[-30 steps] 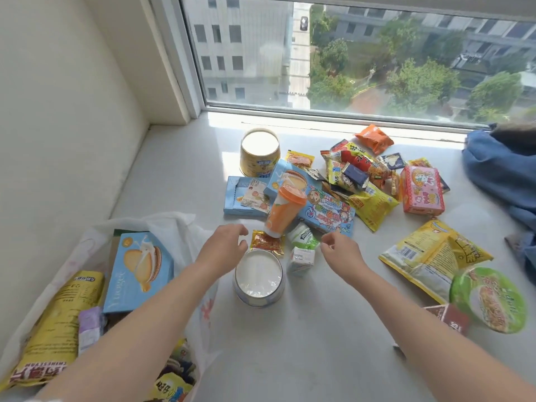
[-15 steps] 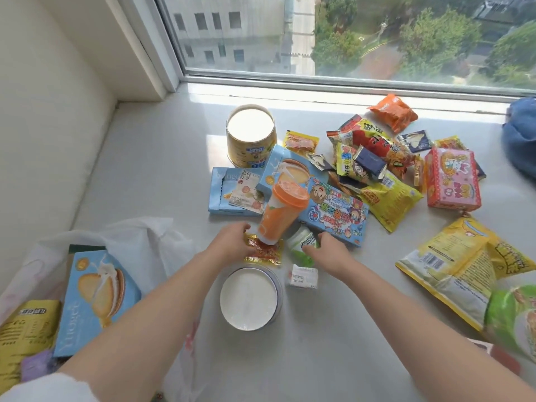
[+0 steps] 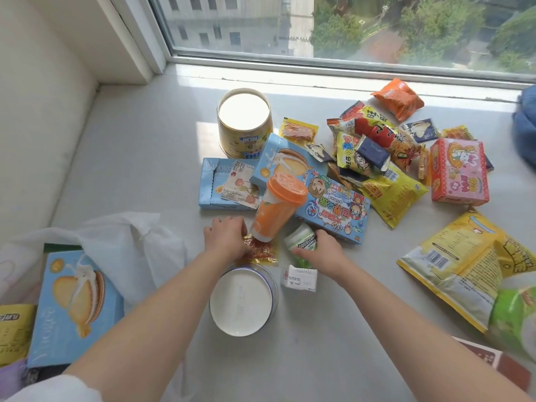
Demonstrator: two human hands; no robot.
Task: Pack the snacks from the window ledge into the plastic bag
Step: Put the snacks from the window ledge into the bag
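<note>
Covering foil packet point(image 3: 262, 252), left hand point(image 3: 226, 237) grip unclear; right hand point(image 3: 322, 252) grasping half-hidden green bottle point(image 3: 298, 237)

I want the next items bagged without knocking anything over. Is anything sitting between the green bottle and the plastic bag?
Yes. Between the green bottle under the right hand and the plastic bag lie the left hand, the leaning orange cup and the white-lidded tin; lifting over them looks safest.
</note>
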